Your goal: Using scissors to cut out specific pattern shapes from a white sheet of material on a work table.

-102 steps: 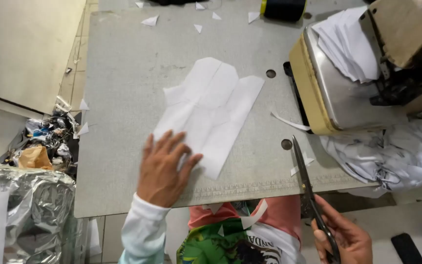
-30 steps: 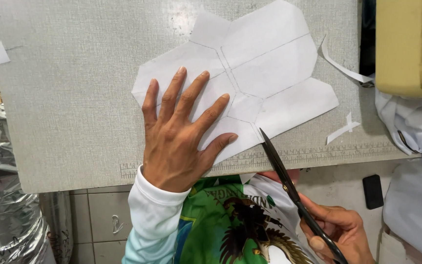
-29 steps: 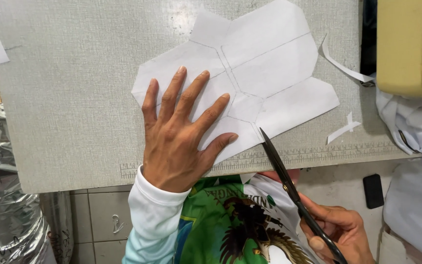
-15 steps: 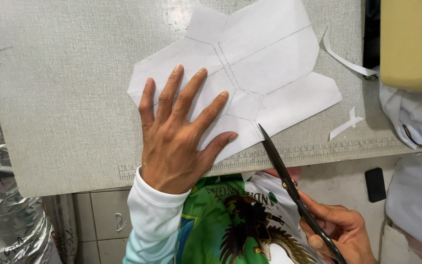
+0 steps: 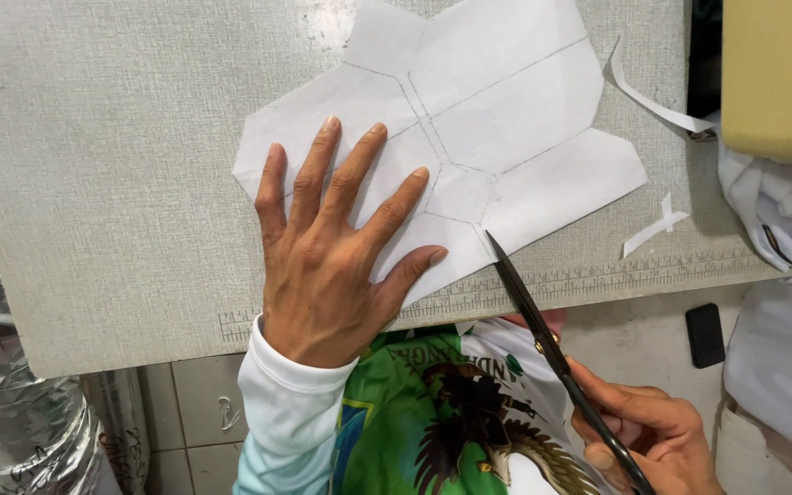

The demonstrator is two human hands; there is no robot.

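Observation:
A white paper pattern piece (image 5: pixel 497 119) with drawn pencil lines lies flat on the grey table (image 5: pixel 112 183). My left hand (image 5: pixel 332 247) presses on its lower left part, fingers spread. My right hand (image 5: pixel 653 435), below the table's front edge, grips black scissors (image 5: pixel 543 330). The blades are together and their tip touches the paper's lower edge, just right of my left thumb.
Thin white paper offcuts (image 5: pixel 657 225) lie right of the pattern. A yellowish machine body (image 5: pixel 776 78) and white fabric (image 5: pixel 781 211) sit at the right. Crinkled silver foil (image 5: pixel 2 367) is at the left, beside the table. A small black object (image 5: pixel 706 335) lies on the floor.
The view has closed in on the pattern since the oldest frame. Over the last second, hands and scissors have barely moved; the paper sits slightly higher in view.

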